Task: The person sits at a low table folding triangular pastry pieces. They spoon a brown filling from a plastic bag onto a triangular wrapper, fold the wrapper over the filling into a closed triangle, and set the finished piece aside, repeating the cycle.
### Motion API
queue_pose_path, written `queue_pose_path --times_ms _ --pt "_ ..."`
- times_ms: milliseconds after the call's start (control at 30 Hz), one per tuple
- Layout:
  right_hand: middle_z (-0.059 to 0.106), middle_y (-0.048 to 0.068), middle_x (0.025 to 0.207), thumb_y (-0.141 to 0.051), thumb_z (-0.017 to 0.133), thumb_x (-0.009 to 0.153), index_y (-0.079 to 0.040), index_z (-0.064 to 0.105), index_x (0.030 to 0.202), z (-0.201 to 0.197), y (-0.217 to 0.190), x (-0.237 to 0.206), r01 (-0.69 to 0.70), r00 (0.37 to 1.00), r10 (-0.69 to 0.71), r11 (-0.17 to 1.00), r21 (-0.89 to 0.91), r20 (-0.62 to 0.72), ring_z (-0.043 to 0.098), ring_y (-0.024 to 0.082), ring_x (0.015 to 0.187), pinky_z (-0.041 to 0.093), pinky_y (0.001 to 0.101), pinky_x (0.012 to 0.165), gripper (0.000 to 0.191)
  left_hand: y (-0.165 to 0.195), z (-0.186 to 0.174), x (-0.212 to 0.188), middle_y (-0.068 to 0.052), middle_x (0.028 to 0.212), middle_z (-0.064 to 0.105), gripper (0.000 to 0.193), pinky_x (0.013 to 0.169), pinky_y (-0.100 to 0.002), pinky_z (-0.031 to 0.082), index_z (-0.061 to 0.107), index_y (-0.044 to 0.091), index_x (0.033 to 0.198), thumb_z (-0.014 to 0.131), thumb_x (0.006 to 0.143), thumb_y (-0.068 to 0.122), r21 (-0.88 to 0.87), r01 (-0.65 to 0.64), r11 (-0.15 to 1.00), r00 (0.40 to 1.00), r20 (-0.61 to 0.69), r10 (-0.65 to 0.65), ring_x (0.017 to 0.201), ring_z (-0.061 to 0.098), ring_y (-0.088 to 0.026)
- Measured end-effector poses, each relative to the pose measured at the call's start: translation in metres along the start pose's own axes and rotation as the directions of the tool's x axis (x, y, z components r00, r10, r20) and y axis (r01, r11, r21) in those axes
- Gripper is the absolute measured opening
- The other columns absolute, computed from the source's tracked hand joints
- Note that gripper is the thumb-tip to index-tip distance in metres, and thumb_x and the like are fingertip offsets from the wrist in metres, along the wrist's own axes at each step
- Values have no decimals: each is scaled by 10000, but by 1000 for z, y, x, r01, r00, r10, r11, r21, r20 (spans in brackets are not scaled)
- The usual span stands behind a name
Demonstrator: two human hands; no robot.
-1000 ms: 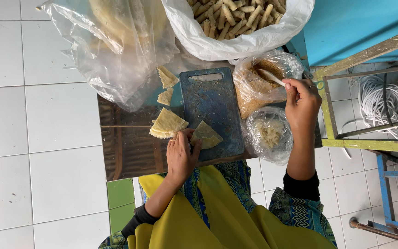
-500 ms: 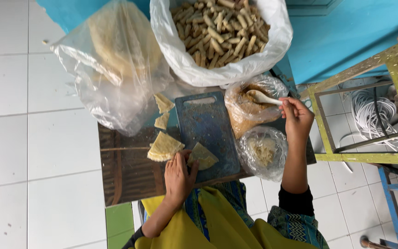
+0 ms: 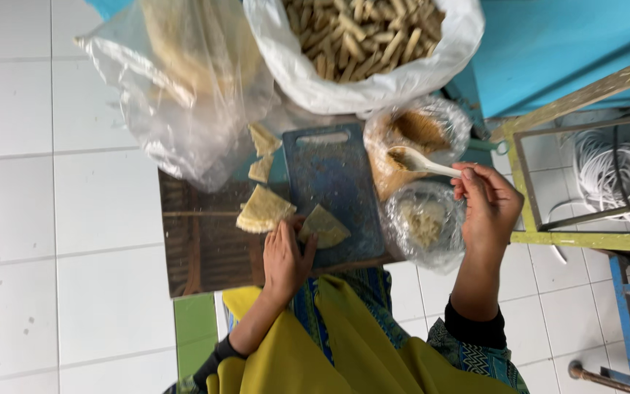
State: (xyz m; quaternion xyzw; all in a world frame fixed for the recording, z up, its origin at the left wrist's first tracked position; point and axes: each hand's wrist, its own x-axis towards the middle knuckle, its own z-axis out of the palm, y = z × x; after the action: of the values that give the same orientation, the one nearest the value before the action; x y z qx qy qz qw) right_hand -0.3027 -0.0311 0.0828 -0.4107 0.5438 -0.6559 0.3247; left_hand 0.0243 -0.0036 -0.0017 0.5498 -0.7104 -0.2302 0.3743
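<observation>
White floor tiles surround the cutting board (image 3: 337,182); left hand (image 3: 286,259) lies open on its triangular wrapper (image 3: 324,228), right hand (image 3: 488,206) grips a white spoon (image 3: 421,162) beside it.

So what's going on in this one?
A person sits at a low wooden table preparing food. The left hand rests on a triangular wrapper lying on a blue cutting board. The right hand holds a white spoon in a bag of brown filling. A bag of finished rolls sits beyond.
</observation>
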Motion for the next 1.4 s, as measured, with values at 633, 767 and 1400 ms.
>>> queue_pose_path --times_ms 633,767,1400 --pt "697 117 1110 -41 605 1022 -13 731 1124 55 47 -116 131 924 5 935 -329 382 759 163 884 614 280 598 165 -4 -11 0 -99 986 544 578 859 -398 477 457 -14 1365 730 857 14 -191 -17 981 997 72 31 867 557 -249" --pt "735 75 1095 -32 722 955 -43 743 1133 51 59 -120 525 827 -337 750 -403 449 745 183 975 610 280 711 180 -4 -12 1 -101 974 529 571 848 -400 476 462 -20 1360 732 858 11 -206 -7 979 996 87 26 850 538 -253" --pt "691 140 1050 46 661 1059 10 709 1140 9 49 -49 608 624 -776 404 -684 96 711 237 919 624 306 746 102 -9 -9 -1 -86 989 581 576 836 -379 495 485 -13 1344 762 839 4 -251 -36 967 999 26 44 862 575 -228"
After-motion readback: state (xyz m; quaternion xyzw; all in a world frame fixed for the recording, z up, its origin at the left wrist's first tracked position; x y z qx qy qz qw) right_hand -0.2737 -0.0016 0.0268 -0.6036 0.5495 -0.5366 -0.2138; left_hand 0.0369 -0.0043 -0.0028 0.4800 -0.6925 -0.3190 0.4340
